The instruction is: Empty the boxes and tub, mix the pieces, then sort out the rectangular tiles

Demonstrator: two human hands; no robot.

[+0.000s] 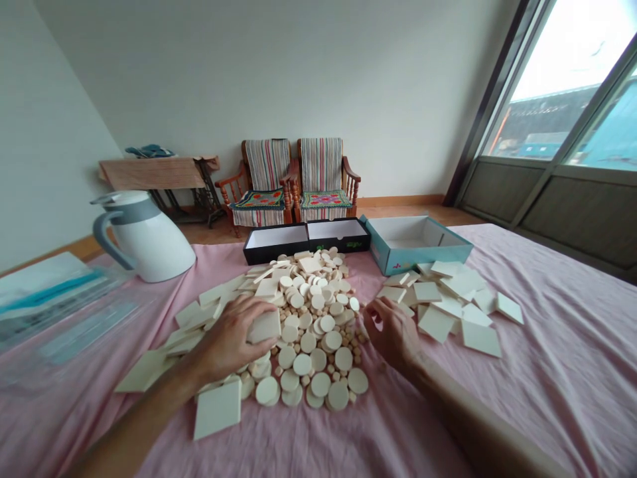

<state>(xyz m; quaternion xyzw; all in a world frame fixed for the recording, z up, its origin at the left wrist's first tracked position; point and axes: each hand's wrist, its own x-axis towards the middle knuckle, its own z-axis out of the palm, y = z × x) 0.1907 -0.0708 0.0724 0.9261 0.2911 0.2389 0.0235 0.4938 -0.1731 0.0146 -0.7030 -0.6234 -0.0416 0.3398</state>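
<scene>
My left hand (233,335) is over the left side of a heap of pale wooden pieces, its thumb and fingers closed round a square wooden tile (265,326). My right hand (393,332) is at the heap's right edge with its fingers curled together; whatever they hold, if anything, is hidden. Between the hands lie many round wooden discs (318,360), with small wooden beads or cubes (357,342) among them. More square tiles (217,408) lie beneath and beside my left forearm. Beyond my right hand is a separate pile of square tiles (450,295).
Behind the heap stand two open black boxes (277,253) with white insides and an open light-blue box (423,255). A white and grey jug (152,242) and clear plastic packets (74,312) are at the left. Everything rests on a wrinkled pink cloth (562,299).
</scene>
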